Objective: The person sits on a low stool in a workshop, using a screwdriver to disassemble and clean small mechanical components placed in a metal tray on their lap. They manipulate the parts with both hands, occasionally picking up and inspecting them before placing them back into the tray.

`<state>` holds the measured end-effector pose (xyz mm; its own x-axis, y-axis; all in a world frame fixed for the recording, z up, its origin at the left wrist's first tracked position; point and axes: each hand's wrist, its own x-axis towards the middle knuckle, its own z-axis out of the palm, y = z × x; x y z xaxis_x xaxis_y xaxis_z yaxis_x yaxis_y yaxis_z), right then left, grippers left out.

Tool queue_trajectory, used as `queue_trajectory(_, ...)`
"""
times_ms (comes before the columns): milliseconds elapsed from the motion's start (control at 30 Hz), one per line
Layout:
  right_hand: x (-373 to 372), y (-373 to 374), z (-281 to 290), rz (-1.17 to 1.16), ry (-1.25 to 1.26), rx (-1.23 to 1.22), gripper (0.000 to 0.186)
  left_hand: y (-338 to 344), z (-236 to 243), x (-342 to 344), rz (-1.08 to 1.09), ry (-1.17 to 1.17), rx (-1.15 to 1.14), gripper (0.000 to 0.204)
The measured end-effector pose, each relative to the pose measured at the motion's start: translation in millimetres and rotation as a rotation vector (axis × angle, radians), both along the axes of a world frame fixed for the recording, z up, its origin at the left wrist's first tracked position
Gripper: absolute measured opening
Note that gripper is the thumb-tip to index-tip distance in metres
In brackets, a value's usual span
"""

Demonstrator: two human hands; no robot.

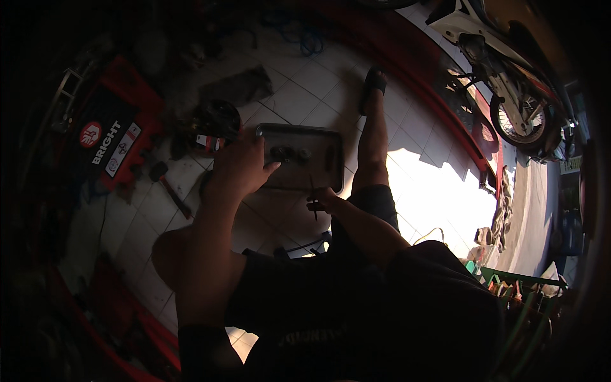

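Note:
My left hand rests on the near-left edge of a dark metal tray lying on the white tiled floor; its fingers reach toward small dark parts in the tray. My right hand is closed around a thin dark tool that points up toward the tray's front edge. I cannot tell whether the left hand grips the tray or only presses on it.
A hammer lies on the tiles at left, beside a red and black crate. A round dark part sits behind my left hand. My leg with a sandal stretches past the tray. A motorcycle stands at right.

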<state>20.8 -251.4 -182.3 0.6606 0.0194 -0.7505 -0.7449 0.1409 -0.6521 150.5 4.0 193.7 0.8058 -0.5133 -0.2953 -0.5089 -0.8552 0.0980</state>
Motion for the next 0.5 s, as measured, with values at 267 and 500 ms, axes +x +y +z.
queue_trajectory(267,8,22,37,-0.182,0.23,0.108,0.02,3,14,-4,0.008,0.003,-0.006,0.066)
queue_trajectory(500,7,6,45,-0.145,0.213,0.129,0.029,-6,14,4,-0.008,0.027,-0.029,0.066)
